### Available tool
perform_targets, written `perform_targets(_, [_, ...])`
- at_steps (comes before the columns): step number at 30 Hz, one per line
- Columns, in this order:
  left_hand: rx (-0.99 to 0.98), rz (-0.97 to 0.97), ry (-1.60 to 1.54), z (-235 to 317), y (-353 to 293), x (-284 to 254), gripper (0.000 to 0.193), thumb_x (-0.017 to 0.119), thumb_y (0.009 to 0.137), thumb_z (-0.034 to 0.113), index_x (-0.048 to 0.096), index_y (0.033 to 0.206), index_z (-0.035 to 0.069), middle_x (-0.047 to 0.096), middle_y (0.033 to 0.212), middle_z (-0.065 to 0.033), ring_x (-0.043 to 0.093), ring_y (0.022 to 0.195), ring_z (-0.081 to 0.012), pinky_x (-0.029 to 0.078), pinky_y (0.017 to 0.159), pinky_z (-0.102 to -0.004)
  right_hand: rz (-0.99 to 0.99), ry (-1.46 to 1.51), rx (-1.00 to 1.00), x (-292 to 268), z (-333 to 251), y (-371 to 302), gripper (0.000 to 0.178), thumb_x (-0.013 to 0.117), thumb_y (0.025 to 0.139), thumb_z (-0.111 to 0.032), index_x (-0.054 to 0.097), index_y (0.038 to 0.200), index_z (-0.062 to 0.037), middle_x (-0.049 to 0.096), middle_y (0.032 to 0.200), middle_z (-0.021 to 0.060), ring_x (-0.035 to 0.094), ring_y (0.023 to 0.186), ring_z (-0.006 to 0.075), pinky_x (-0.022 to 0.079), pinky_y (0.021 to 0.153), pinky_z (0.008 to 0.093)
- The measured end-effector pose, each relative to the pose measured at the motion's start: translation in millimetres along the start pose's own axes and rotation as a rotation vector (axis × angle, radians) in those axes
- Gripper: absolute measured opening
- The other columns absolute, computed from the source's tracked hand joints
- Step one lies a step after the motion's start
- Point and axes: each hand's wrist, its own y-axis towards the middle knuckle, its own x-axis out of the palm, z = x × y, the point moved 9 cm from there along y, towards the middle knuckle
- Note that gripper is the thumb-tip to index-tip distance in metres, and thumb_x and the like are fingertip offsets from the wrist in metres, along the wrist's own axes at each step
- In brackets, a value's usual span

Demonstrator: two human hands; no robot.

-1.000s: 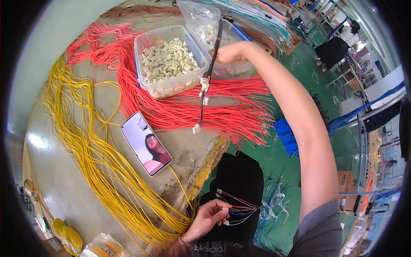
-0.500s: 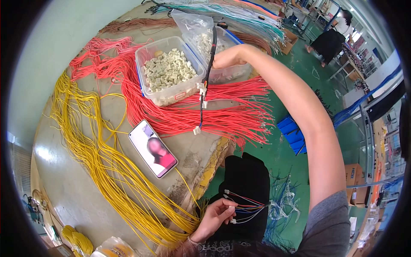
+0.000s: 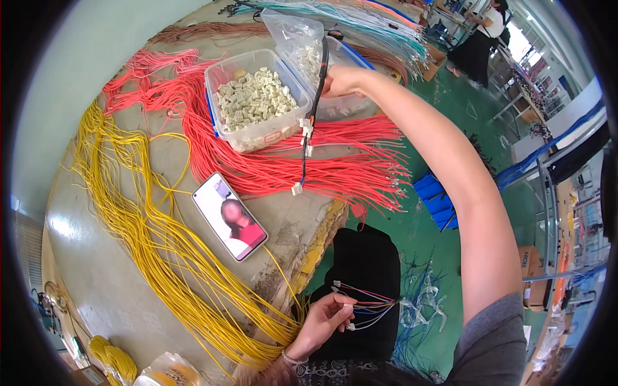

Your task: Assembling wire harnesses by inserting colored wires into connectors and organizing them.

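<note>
Low in the view, my left hand (image 3: 322, 323) pinches a small white connector (image 3: 347, 309) on a bundle of thin coloured wires (image 3: 376, 303), over the black cloth on my lap. Other white connectors hang at the wire ends beside my fingers. My right arm stretches far forward, and my right hand (image 3: 346, 82) is down in the right-hand clear plastic bin (image 3: 347, 109), which holds a plastic bag (image 3: 293, 35) of small white parts. Its fingertips are hidden by the bin's contents and a black sleeved cable (image 3: 315, 103) with white connectors.
Left of that bin stands a clear tub (image 3: 248, 138) of whitish connectors. Red wires (image 3: 257, 170) spread beneath it, and yellow wires (image 3: 154, 244) run along the table's left. A phone (image 3: 230, 217) lies between them. The table's near edge (image 3: 315, 248) is chipped. A person (image 3: 479, 42) stands at the far right.
My right hand has shifted slightly up and right inside the bin. My left hand keeps its pinch on the connector. The person in the background has moved left.
</note>
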Motion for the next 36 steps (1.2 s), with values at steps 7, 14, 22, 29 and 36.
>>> perform_targets(7, [0.034, -0.003, 0.003, 2.1, -1.4, -2.2, 0.015, 0.057, 0.094, 0.011, 0.058, 0.106, 0.001, 0.062, 0.081, -0.0049, 0.055, 0.065, -0.0076, 0.045, 0.058, -0.0196, 0.355, 0.729, 0.138, -38.6, 64.4, -18.1, 0.022, 0.07, 0.082, -0.009, 0.067, 0.103, 0.0002, 0.066, 0.093, 0.0054, 0.063, 0.08, 0.0146, 0.053, 0.07, 0.026])
perform_targets(14, [0.092, -0.02, 0.024, 3.3, -2.5, -0.3, 0.016, 0.058, 0.094, 0.013, 0.058, 0.104, 0.001, 0.059, 0.079, -0.0036, 0.055, 0.067, -0.0074, 0.045, 0.057, -0.0197, 0.121, 1.317, -0.069, 14.8, 15.9, -96.7, 0.032, 0.069, 0.085, -0.01, 0.059, 0.114, -0.0022, 0.064, 0.102, 0.0054, 0.062, 0.089, 0.0146, 0.054, 0.081, 0.0282])
perform_targets(22, [0.113, -0.066, 0.088, -0.3, -7.3, 8.5, 0.015, 0.057, 0.094, 0.01, 0.058, 0.104, -0.001, 0.057, 0.078, -0.0025, 0.053, 0.066, -0.0065, 0.045, 0.055, -0.0194, 0.434, 0.732, -0.253, 167.3, -103.0, -171.8, 0.012, 0.069, 0.081, -0.004, 0.067, 0.092, 0.0013, 0.068, 0.08, 0.0073, 0.061, 0.069, 0.0113, 0.048, 0.062, 0.0248])
perform_targets(29, [0.155, -0.064, 0.107, -5.8, -13.1, 11.7, 0.014, 0.056, 0.094, 0.01, 0.057, 0.102, -0.001, 0.058, 0.078, -0.0036, 0.054, 0.063, -0.0069, 0.046, 0.055, -0.02, 0.513, 0.458, -0.517, 159.3, -136.5, -197.9, 0.019, 0.065, 0.081, -0.001, 0.064, 0.101, 0.0001, 0.067, 0.095, 0.0113, 0.064, 0.08, 0.0182, 0.05, 0.07, 0.0297])
perform_targets(36, [0.152, -0.06, 0.088, -9.1, -18.6, 12.7, 0.016, 0.055, 0.095, 0.012, 0.057, 0.102, -0.002, 0.059, 0.079, -0.0043, 0.056, 0.065, -0.0075, 0.047, 0.055, -0.02, 0.468, 0.451, -0.401, 158.3, -113.4, -196.4, 0.02, 0.06, 0.082, 0.006, 0.065, 0.1, 0.0017, 0.069, 0.089, 0.0105, 0.067, 0.078, 0.0172, 0.052, 0.073, 0.0279])
